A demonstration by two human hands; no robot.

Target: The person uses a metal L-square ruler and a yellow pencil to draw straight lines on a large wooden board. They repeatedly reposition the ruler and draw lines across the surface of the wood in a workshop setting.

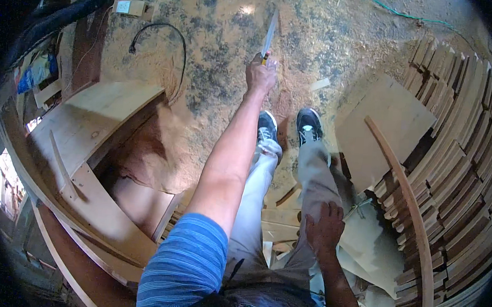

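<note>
My left hand [261, 75] reaches far forward over the dusty floor, its fingers wrapped round the handle of a handsaw [270, 34]. The saw's long pale blade tapers away from me, and a bit of yellow and red handle shows at my grip. How near the blade is to the floor I cannot tell. My right hand [324, 228] rests on my right leg just above the knee, fingers apart and holding nothing. Below the left arm are my dark shoes [309, 126], standing on sawdust.
Stacked curved wooden strips [454, 160] fill the right side, with a plywood panel [380, 131] and a long curved strip [404, 188] against them. On the left stands a wooden box-like frame [99, 116]. A black cable [183, 54] and an outlet box [128, 7] lie ahead.
</note>
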